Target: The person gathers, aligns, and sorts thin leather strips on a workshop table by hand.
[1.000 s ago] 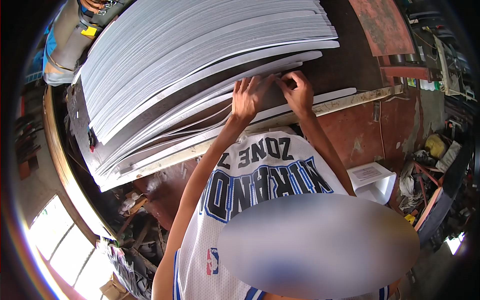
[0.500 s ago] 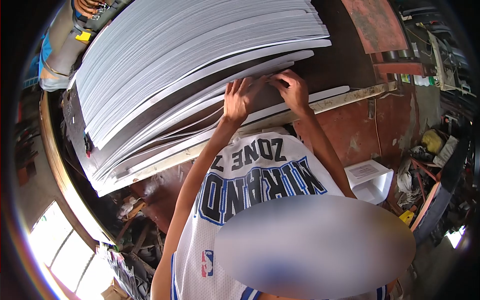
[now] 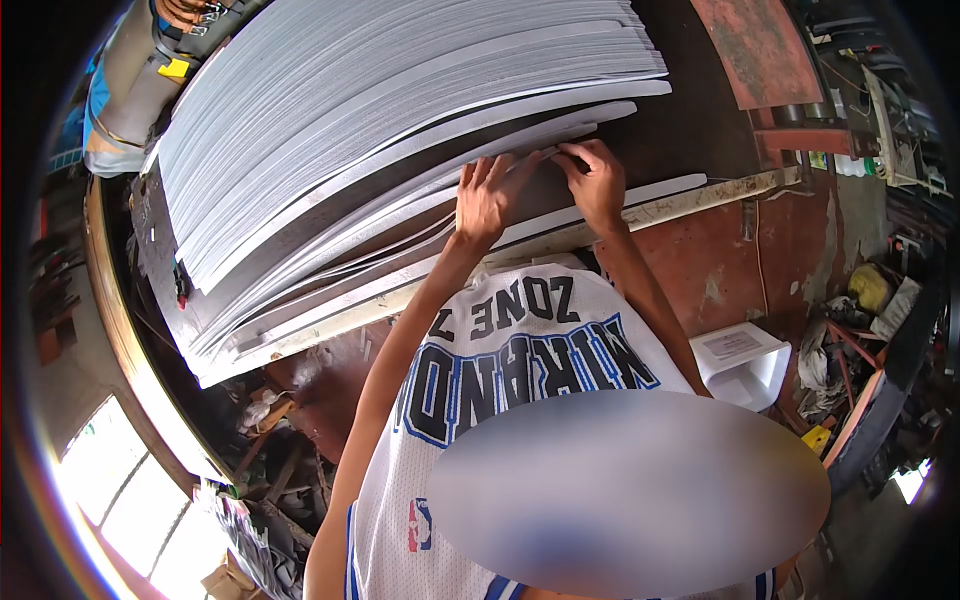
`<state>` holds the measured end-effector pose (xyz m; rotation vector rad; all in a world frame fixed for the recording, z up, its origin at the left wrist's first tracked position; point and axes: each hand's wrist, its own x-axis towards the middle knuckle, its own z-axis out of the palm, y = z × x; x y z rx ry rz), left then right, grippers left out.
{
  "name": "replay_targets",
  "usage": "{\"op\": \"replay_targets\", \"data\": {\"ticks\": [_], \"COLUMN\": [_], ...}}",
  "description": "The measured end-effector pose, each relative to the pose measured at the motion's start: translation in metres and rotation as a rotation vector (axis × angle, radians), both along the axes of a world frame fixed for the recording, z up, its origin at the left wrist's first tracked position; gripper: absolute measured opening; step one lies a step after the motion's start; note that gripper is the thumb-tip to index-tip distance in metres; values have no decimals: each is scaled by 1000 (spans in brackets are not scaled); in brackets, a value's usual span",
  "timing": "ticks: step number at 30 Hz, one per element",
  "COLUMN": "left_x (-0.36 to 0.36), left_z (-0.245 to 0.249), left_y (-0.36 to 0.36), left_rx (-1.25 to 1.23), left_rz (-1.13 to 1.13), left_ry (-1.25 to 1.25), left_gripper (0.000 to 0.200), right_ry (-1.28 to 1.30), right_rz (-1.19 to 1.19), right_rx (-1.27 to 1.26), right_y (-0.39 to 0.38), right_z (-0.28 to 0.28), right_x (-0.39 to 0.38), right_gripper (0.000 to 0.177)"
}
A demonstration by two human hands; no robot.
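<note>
Long, thin white strips of a material I cannot identify lie along the table. My left hand [image 3: 483,208] is over several loose white strips [image 3: 400,200], its fingers partly bent across them and its thumb side reaching toward my right hand. Narrow strips [image 3: 415,238] curve up to its palm, which hides where they end. With thumb and fingers pinched together, my right hand [image 3: 598,185] grips the end of a thin strip beside the left fingertips. The fingers largely cover that end.
A large bundle of white strips [image 3: 420,90] fills the far side of the dark tabletop [image 3: 690,130]. One separate strip [image 3: 660,188] lies along the near edge [image 3: 720,195]. A white plastic container [image 3: 745,365] is below right, and a wrapped roll [image 3: 130,110] is at upper left.
The whole view has shifted slightly, with the table and hands appearing a little further right. Both hands keep nearly the same pose at the strips.
</note>
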<state>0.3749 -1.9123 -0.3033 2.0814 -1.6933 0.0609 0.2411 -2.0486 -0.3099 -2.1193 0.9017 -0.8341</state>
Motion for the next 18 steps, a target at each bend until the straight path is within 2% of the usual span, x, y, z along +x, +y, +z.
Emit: {"op": "replay_targets", "data": {"ticks": [2, 18], "left_x": [0, 0], "left_z": [-3, 0], "left_y": [0, 2], "left_rx": [-7, -9], "left_rz": [0, -2], "left_ry": [-7, 10], "left_gripper": [71, 70], "right_ry": [65, 40], "right_rz": [-52, -73], "right_rx": [23, -13], "right_y": [6, 14], "right_z": [-4, -12], "right_x": [0, 4], "right_gripper": [19, 22]}}
